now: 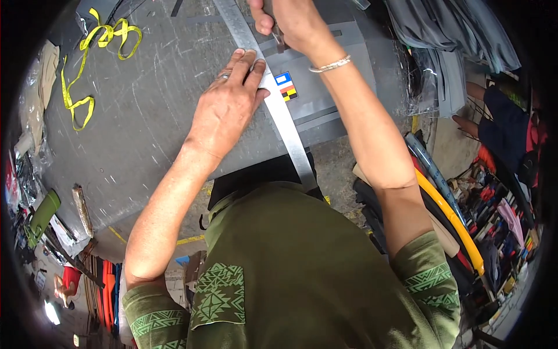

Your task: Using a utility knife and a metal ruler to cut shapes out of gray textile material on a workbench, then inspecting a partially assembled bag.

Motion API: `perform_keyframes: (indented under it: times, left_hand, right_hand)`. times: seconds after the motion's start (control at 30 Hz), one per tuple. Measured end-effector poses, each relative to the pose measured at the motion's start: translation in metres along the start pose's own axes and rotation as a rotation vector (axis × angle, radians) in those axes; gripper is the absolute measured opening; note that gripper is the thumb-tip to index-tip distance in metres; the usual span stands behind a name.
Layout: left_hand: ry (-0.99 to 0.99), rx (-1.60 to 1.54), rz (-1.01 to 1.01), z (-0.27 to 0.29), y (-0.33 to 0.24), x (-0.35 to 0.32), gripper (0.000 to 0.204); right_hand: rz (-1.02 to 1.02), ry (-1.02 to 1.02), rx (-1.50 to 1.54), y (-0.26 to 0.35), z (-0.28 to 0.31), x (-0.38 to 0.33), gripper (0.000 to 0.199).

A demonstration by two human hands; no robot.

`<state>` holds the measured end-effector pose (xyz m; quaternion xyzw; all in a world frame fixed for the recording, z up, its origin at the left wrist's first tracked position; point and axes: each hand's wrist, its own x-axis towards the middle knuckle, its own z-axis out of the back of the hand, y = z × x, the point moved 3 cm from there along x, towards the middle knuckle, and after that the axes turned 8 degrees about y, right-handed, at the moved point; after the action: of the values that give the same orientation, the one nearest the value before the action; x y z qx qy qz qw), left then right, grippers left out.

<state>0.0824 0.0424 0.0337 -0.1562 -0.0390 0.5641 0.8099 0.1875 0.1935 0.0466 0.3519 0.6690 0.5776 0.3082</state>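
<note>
A long metal ruler (285,116) lies slantwise across the dark work table, its near end reaching past the table edge toward my body. My left hand (226,102) presses on the ruler with outstretched fingers. Beyond it, at the top of the view, my right hand (293,26) is closed round a small tool (279,39) with a narrow tip pointing down beside the ruler's right edge. Most of that tool is hidden by the hand. Under the ruler and to its right is a flat grey sheet of material (331,87). A small multicoloured patch (286,86) sits on it against the ruler.
A yellow tape measure (78,104) lies in loops on the table (145,116) at the far left. Grey fabric (450,29) is heaped at the far right. Rolls of material, one a yellow tube (444,209), stand below right. Another person's legs (474,110) show at the right.
</note>
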Motion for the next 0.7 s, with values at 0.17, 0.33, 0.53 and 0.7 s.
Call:
perform_keyframes:
  times: [0.17,0.33,0.53,0.7]
  left_hand:
    - [0.002,-0.001,-0.001,0.002,0.0,0.0,0.046]
    - [-0.022,0.003,-0.007,0.0,0.002,-0.001,0.046]
    - [-0.026,0.01,-0.013,-0.001,0.002,-0.001,0.046]
    - [-0.019,0.005,-0.012,-0.003,0.003,-0.002,0.048]
  right_hand:
    - [-0.246,-0.08,0.179,-0.043,-0.011,0.011,0.065]
    - [-0.162,-0.101,0.049,-0.05,-0.011,0.015,0.064]
    - [-0.18,-0.11,0.101,-0.051,-0.012,0.016,0.063]
    - [-0.124,-0.11,0.013,-0.046,-0.014,0.015,0.06]
